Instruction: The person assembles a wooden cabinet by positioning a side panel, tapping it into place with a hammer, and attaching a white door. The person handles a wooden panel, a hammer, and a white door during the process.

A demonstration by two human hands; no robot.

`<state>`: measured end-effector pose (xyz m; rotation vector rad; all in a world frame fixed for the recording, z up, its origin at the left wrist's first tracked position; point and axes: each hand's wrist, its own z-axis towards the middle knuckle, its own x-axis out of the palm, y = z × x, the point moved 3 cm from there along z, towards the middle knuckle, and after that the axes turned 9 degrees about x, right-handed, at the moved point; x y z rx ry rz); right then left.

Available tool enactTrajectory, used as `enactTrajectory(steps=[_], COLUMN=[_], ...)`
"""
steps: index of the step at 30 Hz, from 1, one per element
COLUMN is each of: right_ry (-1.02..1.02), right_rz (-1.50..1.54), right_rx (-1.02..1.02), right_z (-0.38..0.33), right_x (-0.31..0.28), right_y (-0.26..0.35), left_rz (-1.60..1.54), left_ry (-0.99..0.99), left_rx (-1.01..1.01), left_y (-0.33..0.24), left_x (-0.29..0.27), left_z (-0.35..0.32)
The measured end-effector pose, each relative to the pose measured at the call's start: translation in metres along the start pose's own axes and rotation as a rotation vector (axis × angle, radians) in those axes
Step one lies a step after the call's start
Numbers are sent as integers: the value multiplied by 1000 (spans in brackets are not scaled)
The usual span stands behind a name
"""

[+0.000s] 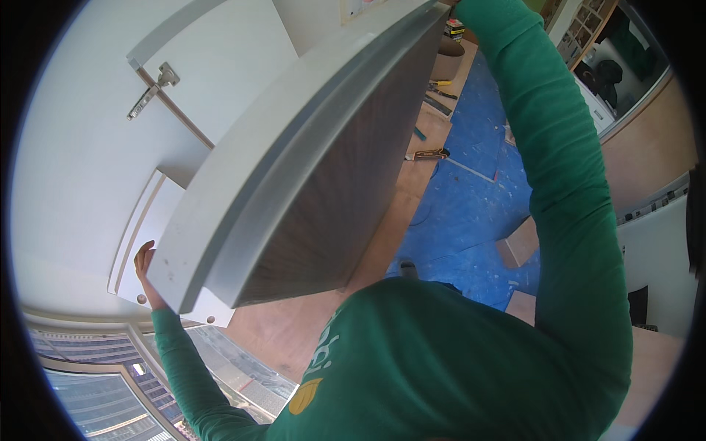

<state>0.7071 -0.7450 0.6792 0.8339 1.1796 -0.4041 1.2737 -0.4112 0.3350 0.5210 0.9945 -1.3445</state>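
Note:
A large, thick panel (346,169) stands tilted in front of me, slanting from lower left to upper right. It has a white outer edge, a grey metallic strip along its side and a brownish face. At its near left corner my left hand (145,266) is closed around the white edge, fingers curled over the outside. My right arm stretches up to the panel's far end, where a sliver of my right hand (451,3) shows against it at the picture's top edge. Most of that hand's fingers are cut off from view.
Left of the panel are a metal hinge (158,87) on a white board and a white panel with round holes (140,228). A handsaw (430,154), pliers (441,90) and a brown bucket (447,60) lie along wooden boards. Blue sheeting (471,198) covers the floor; a window (103,397) is lower left.

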Motion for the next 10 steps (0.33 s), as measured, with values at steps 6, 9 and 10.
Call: enactTrajectory(steps=[6,9,10], right_ry=[-57,-96,-92], right_rz=[-102,-9,52], right_rx=[-229,-344,-194], right_z=[42,69,60], right_x=[1,10,13], right_y=[-22,-26,-18], left_rz=[-170,-251,-316], left_ry=[74,-65,-138], left_rx=[197,231,149], left_y=[-73,-164,-209], left_x=[-137,-221,-226], left_z=[72,107,115])
